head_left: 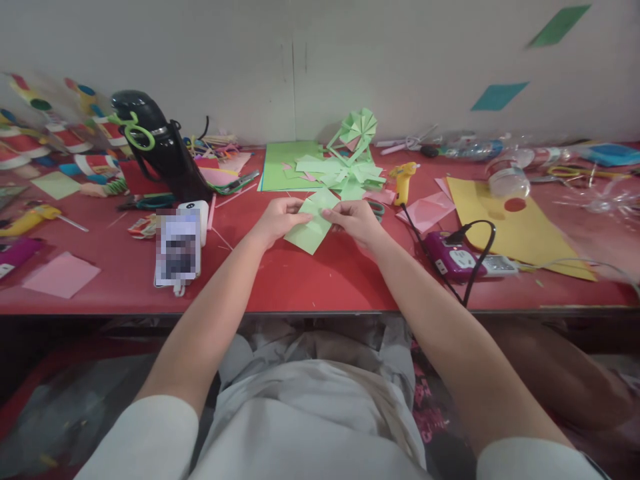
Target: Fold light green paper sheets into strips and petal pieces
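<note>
A light green square of paper (311,230) is held up between my two hands, one corner pointing down toward me. My left hand (284,219) pinches its left side between thumb and fingers. At the right side, my right hand (354,220) grips it the same way, thumb on top. Just behind the sheet lie folded light green paper pieces (350,175), with a pleated green paper rosette (360,127) standing among them. Scissors (376,211) lie partly hidden beyond my right hand.
A yellow glue gun (404,181) and a purple power strip (453,257) with cables stand to the right, near yellow paper (530,233) and plastic bottles (507,175). Leftward are a phone (179,250), a black flask (157,147) and pink paper (63,275). The red table's front edge (320,312) runs before me.
</note>
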Demonstrator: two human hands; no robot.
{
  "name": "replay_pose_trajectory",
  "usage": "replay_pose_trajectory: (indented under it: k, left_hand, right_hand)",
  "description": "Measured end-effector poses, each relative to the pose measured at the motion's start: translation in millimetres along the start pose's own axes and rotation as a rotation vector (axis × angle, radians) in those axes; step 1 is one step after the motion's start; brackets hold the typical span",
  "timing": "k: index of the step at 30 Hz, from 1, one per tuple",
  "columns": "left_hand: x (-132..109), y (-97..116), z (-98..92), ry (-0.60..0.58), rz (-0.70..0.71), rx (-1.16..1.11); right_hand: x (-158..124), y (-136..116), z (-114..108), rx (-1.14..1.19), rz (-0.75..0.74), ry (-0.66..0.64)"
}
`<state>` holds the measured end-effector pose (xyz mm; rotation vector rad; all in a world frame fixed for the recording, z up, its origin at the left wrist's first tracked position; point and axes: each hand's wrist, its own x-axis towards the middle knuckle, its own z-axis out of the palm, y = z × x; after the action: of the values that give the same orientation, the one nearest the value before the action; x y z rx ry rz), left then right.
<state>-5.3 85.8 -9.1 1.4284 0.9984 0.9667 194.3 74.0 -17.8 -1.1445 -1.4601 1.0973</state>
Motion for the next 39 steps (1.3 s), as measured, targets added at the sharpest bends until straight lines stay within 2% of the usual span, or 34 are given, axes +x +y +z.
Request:
replay_pose_trajectory:
  k: [5,13,19,24,28,33,39]
  left_hand:
    - [-2.4,0.6,4.0,0.020,0.053,-0.023]
    - [-4.3,2.0,5.3,0.072,0.025,0.032]
    - [-2.6,-0.7,5.7,0.068,0.022,0.057]
    - [2.5,-4.9,-1.1,0.087,0.019,0.017]
    - [3.0,-5.0,-4.4,0.121,0.036,0.070]
    - [-2.2,0.3,-0.4,0.052,0.059,0.129]
    - [-5.4,3.1,7.1,-0.038,0.073,0.079]
  right_hand:
    - [0.2,2.1,0.0,-0.003,-0.027,-0.037]
    - [-4.6,-1.6,7.5,0.011,-0.029,-0.103]
    - [-3.1,1.0,6.6,-0.070,-0.051,-0.032]
    - [0.4,5.5,3.3,-0.012,-0.048,-0.003]
    - [-1.8,1.0,5.4,0.031,-0.033,-0.045]
    - [-3.1,0.1,6.5,-0.007,-0.080,-0.049]
    - [-1.3,3.0,4.7,-0.045,-0.105,-0.054]
